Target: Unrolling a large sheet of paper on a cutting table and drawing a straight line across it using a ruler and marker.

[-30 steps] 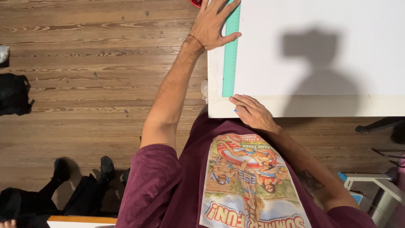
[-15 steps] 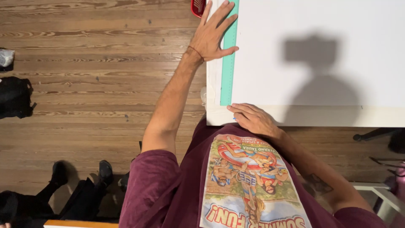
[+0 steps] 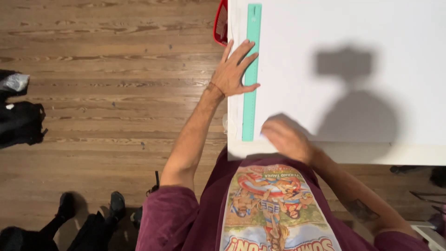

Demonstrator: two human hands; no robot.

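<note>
A long teal ruler (image 3: 251, 69) is laid flat along the left margin of a large white sheet (image 3: 353, 69), which is spread over a white worktop (image 3: 353, 155). The ruler runs away from the person, parallel to the worktop's left edge and just inside it, its near end stopping short of the front edge.

The left hand (image 3: 234, 72) is pressed down on the middle stretch of the ruler. Its fingers (image 3: 244, 51) are spread and extended, released rather than clenched, and the thumb is laid across the ruler's width; nothing is gripped.

The right hand (image 3: 285, 137) is seen at the ruler's near end, just beside its right edge, resting on the sheet. It is blurred, so it cannot be told whether its fingers are closed on anything.

A red object (image 3: 220, 23), only partly seen, hangs at the worktop's left edge near the ruler's far end. A brown plank floor (image 3: 102, 83) lies below, with a black bag (image 3: 21, 123) at the left. A maroon shirt with a colourful print is worn by the person.
</note>
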